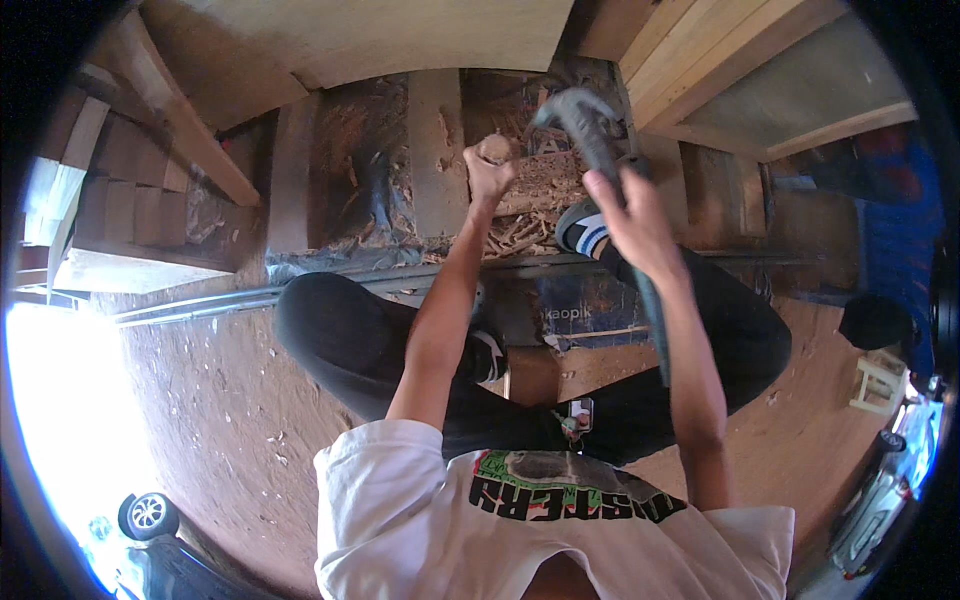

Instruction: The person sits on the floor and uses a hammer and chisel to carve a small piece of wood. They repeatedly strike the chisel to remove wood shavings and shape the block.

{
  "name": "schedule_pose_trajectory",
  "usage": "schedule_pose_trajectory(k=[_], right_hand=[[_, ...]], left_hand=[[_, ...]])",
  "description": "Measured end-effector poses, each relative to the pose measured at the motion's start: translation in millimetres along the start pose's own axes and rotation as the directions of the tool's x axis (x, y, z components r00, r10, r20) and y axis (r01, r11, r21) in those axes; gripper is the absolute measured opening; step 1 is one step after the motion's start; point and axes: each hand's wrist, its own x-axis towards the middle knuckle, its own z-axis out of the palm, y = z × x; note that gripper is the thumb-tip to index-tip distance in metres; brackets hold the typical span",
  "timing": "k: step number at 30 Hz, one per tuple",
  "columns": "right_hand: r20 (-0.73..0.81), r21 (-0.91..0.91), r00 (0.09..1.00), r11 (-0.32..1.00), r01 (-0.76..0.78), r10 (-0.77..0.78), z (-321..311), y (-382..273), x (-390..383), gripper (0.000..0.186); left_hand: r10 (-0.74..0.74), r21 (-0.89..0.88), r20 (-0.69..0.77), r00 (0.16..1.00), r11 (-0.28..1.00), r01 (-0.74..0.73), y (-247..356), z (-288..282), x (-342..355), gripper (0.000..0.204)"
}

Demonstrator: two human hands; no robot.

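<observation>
Hammer point(597, 145) right of the wooden piece point(496, 149), shavings point(520, 232) left of the right shoe point(574, 228)

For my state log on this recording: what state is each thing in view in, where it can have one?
Left hand, closed around the round wooden piece
Right hand, closed on the claw hammer
Claw hammer, held, head slightly blurred
Round wooden piece, held, one end facing the camera
Wood shavings, loose, scattered
Black trouser legs, bent at the knees
</observation>
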Motion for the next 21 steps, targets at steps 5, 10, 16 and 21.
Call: schedule_pose_trajectory(k=[5, 10, 16, 21], right_hand=[[-0.337, 0.112, 0.878, 0.912, 0.396, -0.34, -41.6, -96.2, -35.6, 0.033], [-0.548, 0.062, 0.628, 0.722, 0.689, -0.553, 22.1, -43.6, -13.4, 0.029], [-0.043, 0.067, 0.989, 0.989, -0.136, 0.139, 36.3, 13.6, 6.7, 0.041], [-0.236, 0.486, 0.965, 0.846, 0.22, -0.115, -33.0, -56.5, -18.6, 0.031]], left_hand=[[0.057, 0.069, 0.0, 0.998, 0.996, -0.057, 3.0, 5.8, -4.0, 0.015], [0.058, 0.107, 0.077, 0.995, 0.992, -0.067, -12.2, 4.0, -3.9, 0.013], [-0.005, 0.072, 0.126, 0.992, 0.997, -0.004, -21.5, 2.8, -8.0, 0.012], [0.024, -0.003, 0.093, 0.995, 1.0, -0.024, -19.6, 1.7, -2.1, 0.017]])
